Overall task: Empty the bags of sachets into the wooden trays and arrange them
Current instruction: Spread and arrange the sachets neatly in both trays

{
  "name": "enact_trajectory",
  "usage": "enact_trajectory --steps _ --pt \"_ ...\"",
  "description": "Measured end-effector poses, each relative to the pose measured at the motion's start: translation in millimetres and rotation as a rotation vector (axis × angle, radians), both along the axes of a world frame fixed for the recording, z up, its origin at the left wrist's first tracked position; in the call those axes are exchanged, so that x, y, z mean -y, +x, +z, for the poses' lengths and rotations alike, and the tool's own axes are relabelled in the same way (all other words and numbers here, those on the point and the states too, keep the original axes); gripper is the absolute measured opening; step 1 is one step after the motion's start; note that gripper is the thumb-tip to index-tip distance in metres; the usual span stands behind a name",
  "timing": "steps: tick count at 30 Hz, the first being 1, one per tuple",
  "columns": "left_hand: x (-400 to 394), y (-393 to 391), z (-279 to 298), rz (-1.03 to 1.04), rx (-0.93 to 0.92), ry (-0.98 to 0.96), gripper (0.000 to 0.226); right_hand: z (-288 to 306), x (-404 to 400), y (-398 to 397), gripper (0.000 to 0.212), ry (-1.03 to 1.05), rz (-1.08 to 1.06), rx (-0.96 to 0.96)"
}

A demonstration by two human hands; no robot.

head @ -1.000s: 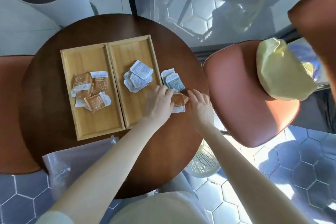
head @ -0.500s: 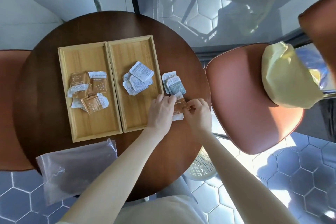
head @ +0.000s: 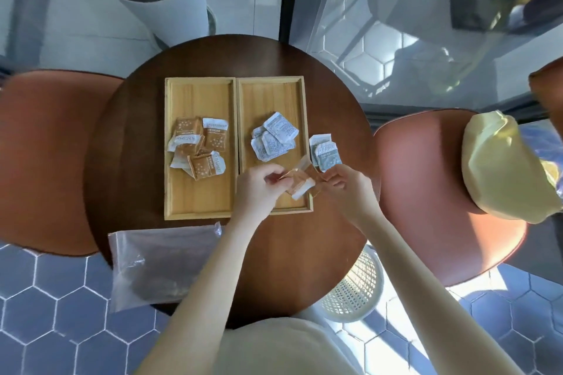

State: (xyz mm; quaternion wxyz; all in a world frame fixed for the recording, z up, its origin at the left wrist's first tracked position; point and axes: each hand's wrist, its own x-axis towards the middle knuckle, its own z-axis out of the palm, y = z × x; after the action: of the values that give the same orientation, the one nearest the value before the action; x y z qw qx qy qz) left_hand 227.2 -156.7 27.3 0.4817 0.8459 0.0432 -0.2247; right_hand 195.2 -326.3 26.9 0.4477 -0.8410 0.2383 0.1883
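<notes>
**Both hands on orange sachets over the right tray**

Head view. You have two wooden trays side by side and touching on the round dark table (head: 146, 119). The left tray (head: 199, 207) holds a loose heap of orange sachets (head: 198, 148), several overlapping, some face down with white backs showing. The right tray (head: 271, 91) holds a cluster of blue-white sachets (head: 274, 140), also overlapping. Two more blue-white sachets (head: 326, 154) lie on the table just beside the right tray's outer rim, one partly over the other.

Your left hand (head: 259, 184) is closed in a pinch on one end of a small bunch of orange sachets (head: 300, 181), held above the near right corner of the right tray. Your right hand (head: 342, 181) pinches the other end of the same bunch. How many sachets are in the bunch cannot be told; at least one shows a white strip.

An emptied clear plastic bag (head: 161, 262) lies flat at the near left edge of the table, partly overhanging it. A white perforated basket (head: 356, 289) stands on the tiled floor below the table's near right edge. A red-brown chair (head: 426, 176) to the right carries a yellow bag (head: 499, 170).
</notes>
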Motion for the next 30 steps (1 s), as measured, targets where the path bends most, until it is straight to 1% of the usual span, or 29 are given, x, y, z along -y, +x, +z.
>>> enact_trajectory --steps 2,4,7,11,13,16,18,19,21,23,24,25,26,27,28,29,30 --pt "-27.3 0.0 3.5 0.096 -0.064 -0.043 0.011 4.7 -18.2 6.9 0.007 0.037 0.016 0.03" --pt "-53.0 -1.8 2.1 0.174 -0.099 -0.042 0.007 5.6 -38.1 12.5 0.006 0.082 0.046 0.047" --pt "-86.9 -6.9 -5.1 0.252 -0.114 0.009 0.011 -0.7 -67.4 17.9 0.006 0.147 0.085 0.032" --pt "-125.5 -12.2 -23.5 0.26 -0.066 0.132 0.019 -17.9 -106.3 23.9 0.007 0.216 0.105 -0.069" --pt "-136.7 -12.6 -31.7 0.25 -0.038 0.164 0.021 -26.1 -121.5 25.4 0.01 0.263 0.077 -0.134" --pt "-145.6 -12.8 -41.7 0.236 0.041 0.226 0.027 -35.3 -138.4 25.6 0.01 0.301 0.062 -0.176" --pt "-148.5 -14.1 -46.5 0.206 0.128 0.321 0.031 -41.6 -148.0 22.5 0.018 0.197 0.079 -0.143" --pt "-149.0 -15.2 -47.9 0.183 0.173 0.364 0.032 -43.8 -152.4 19.5 0.022 0.091 0.096 -0.084" --pt "-148.2 -17.0 -49.3 0.123 0.264 0.422 0.031 -46.5 -161.1 13.8 0.027 -0.164 0.169 0.113" --pt "-147.4 -16.0 -51.6 0.044 0.329 0.479 0.031 -51.6 -168.4 7.5 0.035 -0.379 0.329 0.323" --pt "-147.7 -14.5 -53.7 0.001 0.341 0.518 0.033 -54.0 -171.0 5.2 0.041 -0.452 0.44 0.377" --pt "-149.1 -12.5 -56.5 -0.049 0.34 0.564 0.036 -56.4 -172.7 3.4 0.044 -0.506 0.59 0.392" --pt "-151.2 -10.2 -59.4 -0.105 0.332 0.609 0.04 -58.3 -174.2 2.1 0.044 -0.544 0.739 0.39" --pt "-153.9 -8.1 -62.2 -0.163 0.324 0.647 0.043 -59.8 -175.2 2.0 0.041 -0.562 0.846 0.38" --pt "-157.1 -5.8 -65.4 -0.218 0.314 0.673 0.046 -59.5 -176.1 3.6 0.04 -0.553 0.886 0.357" --pt "-160.1 -3.7 -67.9 -0.26 0.302 0.688 0.049 -59.2 -176.1 6.1 0.041 -0.522 0.864 0.334" --pt "-162.9 -1.6 -69.8 -0.285 0.294 0.697 0.051 -56.9 -176.8 11.0 0.04 -0.479 0.792 0.318"
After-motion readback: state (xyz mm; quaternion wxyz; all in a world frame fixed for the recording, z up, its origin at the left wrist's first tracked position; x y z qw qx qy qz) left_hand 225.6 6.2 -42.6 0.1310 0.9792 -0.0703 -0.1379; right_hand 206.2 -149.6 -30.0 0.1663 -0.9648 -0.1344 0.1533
